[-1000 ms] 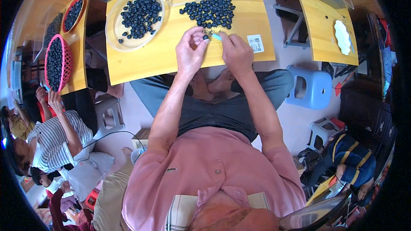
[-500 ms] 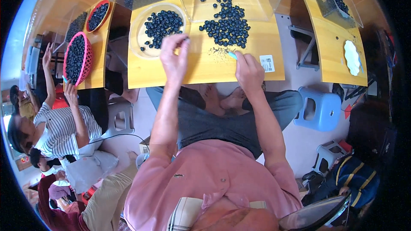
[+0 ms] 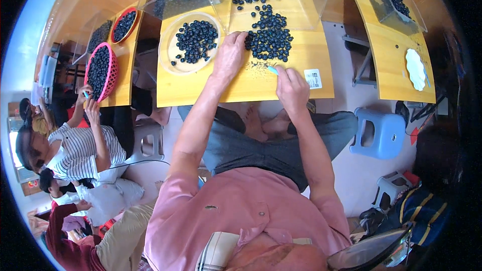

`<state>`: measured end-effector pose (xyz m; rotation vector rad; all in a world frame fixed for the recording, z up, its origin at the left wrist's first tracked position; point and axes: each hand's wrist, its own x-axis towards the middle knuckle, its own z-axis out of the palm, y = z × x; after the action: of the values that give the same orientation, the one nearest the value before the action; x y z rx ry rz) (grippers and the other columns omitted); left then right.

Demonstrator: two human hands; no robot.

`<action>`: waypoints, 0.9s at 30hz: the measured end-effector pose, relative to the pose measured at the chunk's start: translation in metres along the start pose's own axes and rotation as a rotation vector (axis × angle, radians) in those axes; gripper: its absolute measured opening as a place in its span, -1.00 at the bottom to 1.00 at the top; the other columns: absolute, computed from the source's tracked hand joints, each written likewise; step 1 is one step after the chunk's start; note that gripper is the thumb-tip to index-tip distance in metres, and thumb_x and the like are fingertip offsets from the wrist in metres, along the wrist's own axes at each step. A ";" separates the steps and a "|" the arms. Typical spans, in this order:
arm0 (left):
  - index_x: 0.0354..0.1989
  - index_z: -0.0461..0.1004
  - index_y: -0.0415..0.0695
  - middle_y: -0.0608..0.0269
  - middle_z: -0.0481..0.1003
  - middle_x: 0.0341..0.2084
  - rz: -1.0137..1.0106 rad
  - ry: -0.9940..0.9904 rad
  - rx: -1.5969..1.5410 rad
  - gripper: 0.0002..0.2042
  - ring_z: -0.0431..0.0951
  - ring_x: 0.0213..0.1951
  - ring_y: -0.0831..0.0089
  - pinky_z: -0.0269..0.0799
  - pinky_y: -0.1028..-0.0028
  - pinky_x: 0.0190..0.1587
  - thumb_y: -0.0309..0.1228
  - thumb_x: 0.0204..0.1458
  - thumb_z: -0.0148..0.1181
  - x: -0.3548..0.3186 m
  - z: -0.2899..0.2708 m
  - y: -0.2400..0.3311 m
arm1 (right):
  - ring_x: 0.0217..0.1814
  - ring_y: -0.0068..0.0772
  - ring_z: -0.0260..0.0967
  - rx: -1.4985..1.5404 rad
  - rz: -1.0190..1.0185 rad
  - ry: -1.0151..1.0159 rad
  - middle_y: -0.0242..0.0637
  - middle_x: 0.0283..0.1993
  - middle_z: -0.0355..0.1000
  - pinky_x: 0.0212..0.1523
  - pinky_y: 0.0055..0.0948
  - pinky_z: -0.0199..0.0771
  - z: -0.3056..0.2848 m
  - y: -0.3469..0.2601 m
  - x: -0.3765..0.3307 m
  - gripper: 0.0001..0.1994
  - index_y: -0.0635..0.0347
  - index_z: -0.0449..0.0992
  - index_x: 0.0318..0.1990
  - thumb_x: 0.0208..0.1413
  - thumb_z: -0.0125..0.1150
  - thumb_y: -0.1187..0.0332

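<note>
Light over the yellow table [image 3: 201, 90] is bright and fairly even, with soft, faint shadows. Small glints dot the dark balls [image 3: 271, 45], and pale reflections streak the clear box [image 3: 183, 0]. The white plate [image 3: 415, 69] looks washed out. A bluish glow fills the left rim; the far right sinks into darkness. Fisheye distortion bends outer edges, black fills the corners, and fine detail at far left is soft.

Left grip [image 3: 231, 56] — at dark balls [image 3: 270, 44]

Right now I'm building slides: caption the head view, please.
Left hand at a pile of dark round pieces, right hand holding a small turquoise tool.
</note>
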<state>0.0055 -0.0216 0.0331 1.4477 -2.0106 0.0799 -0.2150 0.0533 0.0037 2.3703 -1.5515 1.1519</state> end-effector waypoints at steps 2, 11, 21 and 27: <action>0.00 0.59 -0.23 -0.09 0.61 -0.12 -0.039 -0.024 -0.033 -0.74 0.65 -0.07 -0.07 0.58 0.13 0.04 -0.60 0.12 0.21 -0.006 0.006 -0.004 | -0.32 -0.28 0.48 -0.006 0.009 0.002 -0.34 -0.38 0.36 -0.30 -0.26 0.54 0.001 -0.001 0.001 -0.75 0.10 0.66 -0.05 0.10 0.32 0.50; 0.01 0.63 -0.23 -0.05 0.64 -0.19 -0.263 -0.138 -0.154 -0.71 0.69 -0.20 0.09 0.61 0.23 -0.08 -0.54 0.09 0.37 -0.018 -0.007 0.000 | -0.34 -0.21 0.48 0.039 0.026 0.009 -0.32 -0.37 0.41 -0.33 -0.20 0.51 0.001 0.002 -0.001 -0.73 0.07 0.67 -0.06 0.06 0.36 0.53; -0.10 0.67 -0.26 -0.06 0.63 -0.27 -0.298 -0.210 -0.124 -0.78 0.67 -0.22 0.07 0.58 0.18 -0.10 -0.48 0.09 0.41 -0.012 -0.010 -0.003 | -0.35 -0.30 0.45 0.010 0.007 0.023 -0.35 -0.42 0.32 -0.34 -0.27 0.50 0.002 0.001 0.000 -0.78 0.10 0.67 -0.09 0.09 0.35 0.49; -0.10 0.66 -0.27 0.02 0.62 -0.32 -0.391 -0.136 -0.312 -0.75 0.64 -0.32 0.20 0.57 0.29 -0.16 -0.52 0.04 0.45 -0.025 -0.005 0.003 | -0.34 -0.29 0.47 -0.010 -0.001 0.018 -0.34 -0.41 0.34 -0.34 -0.27 0.51 0.000 0.000 0.000 -0.77 0.10 0.65 -0.08 0.08 0.36 0.49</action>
<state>0.0096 0.0021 0.0249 1.6392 -1.7095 -0.4881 -0.2151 0.0534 0.0039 2.3472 -1.5463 1.1593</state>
